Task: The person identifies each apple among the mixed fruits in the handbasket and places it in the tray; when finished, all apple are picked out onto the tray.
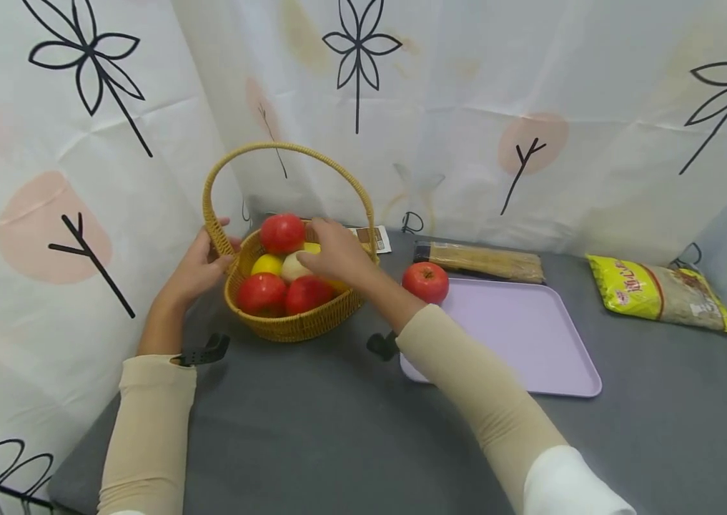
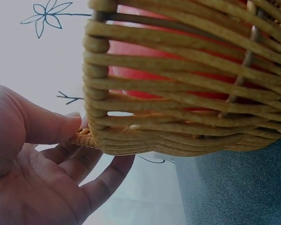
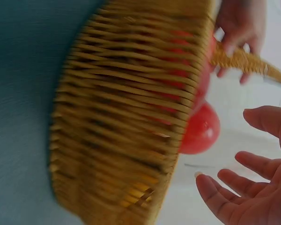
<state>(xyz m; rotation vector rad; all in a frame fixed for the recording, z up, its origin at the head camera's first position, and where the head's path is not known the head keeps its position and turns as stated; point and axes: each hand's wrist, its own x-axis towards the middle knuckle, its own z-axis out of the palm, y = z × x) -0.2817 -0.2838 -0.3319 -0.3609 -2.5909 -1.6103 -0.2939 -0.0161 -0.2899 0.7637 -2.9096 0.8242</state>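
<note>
A yellow-brown wicker basket [image 1: 292, 325] with a tall arched handle [image 1: 289, 146] stands at the back left, filled with fruit. Several red round fruits [image 1: 282, 234], a yellow one [image 1: 266, 265] and a pale one [image 1: 294, 267] lie in it. My left hand [image 1: 199, 265] grips the foot of the handle at the left rim; the left wrist view has the thumb [image 2: 56, 127] on the wicker and fingers behind. Over the basket's right side reaches my right hand [image 1: 337, 250]. Its fingers [image 3: 225, 197] are loosely spread and hold nothing, beside the fruit.
Right of the basket, another red fruit [image 1: 425, 282] sits at the corner of a lilac tray [image 1: 511, 336]. Behind the tray lies a long pack of noodles [image 1: 485, 262]. A yellow-and-clear packet [image 1: 662, 293] is at the far right. Patterned white cloth [image 1: 453, 86] hangs behind the grey table.
</note>
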